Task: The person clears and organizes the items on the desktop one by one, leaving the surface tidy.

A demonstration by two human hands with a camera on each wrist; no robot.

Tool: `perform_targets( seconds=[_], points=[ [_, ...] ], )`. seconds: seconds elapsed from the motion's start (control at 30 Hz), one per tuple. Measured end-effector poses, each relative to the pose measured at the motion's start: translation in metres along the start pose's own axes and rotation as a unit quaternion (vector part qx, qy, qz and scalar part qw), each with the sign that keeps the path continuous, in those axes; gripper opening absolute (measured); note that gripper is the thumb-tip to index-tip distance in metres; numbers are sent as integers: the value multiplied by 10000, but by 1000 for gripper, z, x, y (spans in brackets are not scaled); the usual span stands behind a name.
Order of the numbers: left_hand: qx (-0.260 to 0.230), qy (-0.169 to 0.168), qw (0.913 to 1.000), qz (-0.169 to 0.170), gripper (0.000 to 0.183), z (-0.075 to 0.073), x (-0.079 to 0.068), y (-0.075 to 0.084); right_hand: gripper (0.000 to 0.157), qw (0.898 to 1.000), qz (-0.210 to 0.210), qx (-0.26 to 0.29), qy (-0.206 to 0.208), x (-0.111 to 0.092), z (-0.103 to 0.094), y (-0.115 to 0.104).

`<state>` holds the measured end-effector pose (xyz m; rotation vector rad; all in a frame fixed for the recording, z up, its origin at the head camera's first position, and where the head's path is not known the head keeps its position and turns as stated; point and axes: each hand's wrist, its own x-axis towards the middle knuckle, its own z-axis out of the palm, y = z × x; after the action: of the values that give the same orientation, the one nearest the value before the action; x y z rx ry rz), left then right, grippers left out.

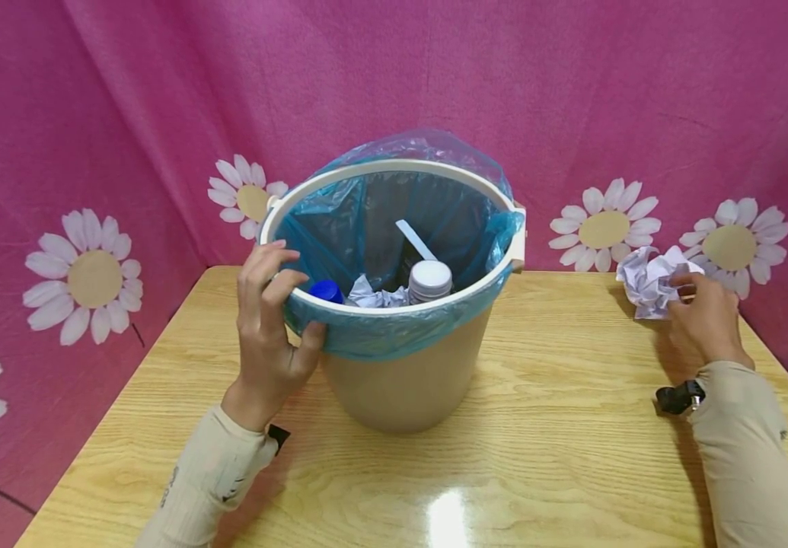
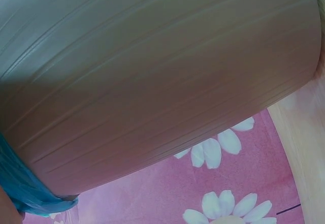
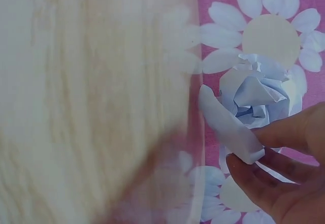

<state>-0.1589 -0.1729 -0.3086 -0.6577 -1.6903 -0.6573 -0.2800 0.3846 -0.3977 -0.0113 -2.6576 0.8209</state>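
Observation:
A beige bucket (image 1: 403, 388) with a white rim stands on the table, lined with a blue plastic bag (image 1: 394, 335). My left hand (image 1: 266, 331) grips its rim at the left, fingers over the edge and thumb on the outer side. Far to the right, my right hand (image 1: 709, 316) pinches a crumpled sheet of white paper (image 1: 649, 280) between thumb and fingers. The right wrist view shows the paper ball (image 3: 259, 97) with a folded flap at the fingertips. Inside the bucket lie a white-lidded jar (image 1: 431, 280), a blue cap (image 1: 326, 291) and crumpled paper (image 1: 374, 297).
A flat white strip (image 1: 414, 240) leans upright inside the bucket by the jar. Pink cloth (image 1: 407, 68) with large daisies hangs behind and along both sides of the wooden table (image 1: 558, 426). On the bucket's right side sits a white handle mount (image 1: 518, 242).

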Motion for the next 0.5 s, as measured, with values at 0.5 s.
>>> perform_targets(
  seconds=[0.5],
  points=[
    [0,-12,10000,17,44,0,0,-1,29,9920,-817,-58,955,4,-14,-37]
  ],
)
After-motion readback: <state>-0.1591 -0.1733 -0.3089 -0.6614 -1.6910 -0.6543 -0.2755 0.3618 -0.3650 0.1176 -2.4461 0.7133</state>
